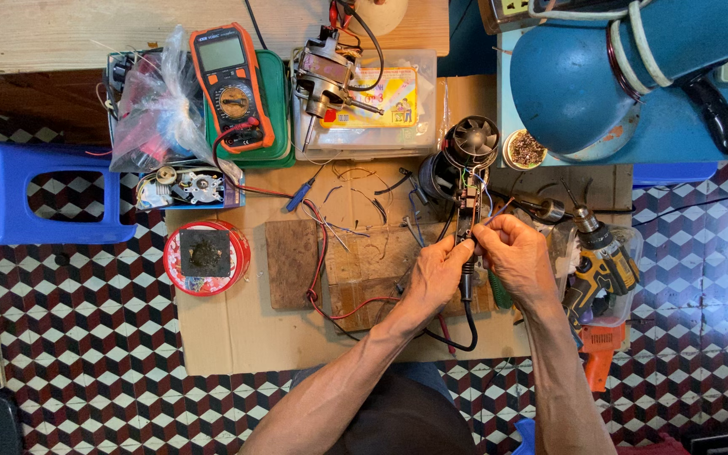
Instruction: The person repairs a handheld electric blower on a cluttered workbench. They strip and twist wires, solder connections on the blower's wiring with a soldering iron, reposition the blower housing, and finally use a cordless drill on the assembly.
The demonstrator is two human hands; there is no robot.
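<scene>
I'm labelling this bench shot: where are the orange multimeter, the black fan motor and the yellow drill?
Orange multimeter (231,84), head view, on its dial.
Black fan motor (474,141), head view, on the finned wheel.
Yellow drill (602,268), head view, on its body.

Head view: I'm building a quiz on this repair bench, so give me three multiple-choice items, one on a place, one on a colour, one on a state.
1. Where does the multimeter lie?
A. on a green box at the top
B. on the blue stool
C. on the tiled floor

2. What colour is the lamp shade?
A. red
B. blue
C. white

3. What are the hands doing?
A. resting flat on the cardboard
B. both gripping the drill
C. both pinching a small wired part

Answers:
1 A, its orange case sits on the green box.
2 B, the dome is blue.
3 C, left hand and right hand meet on the wired part below the black fan.
</scene>
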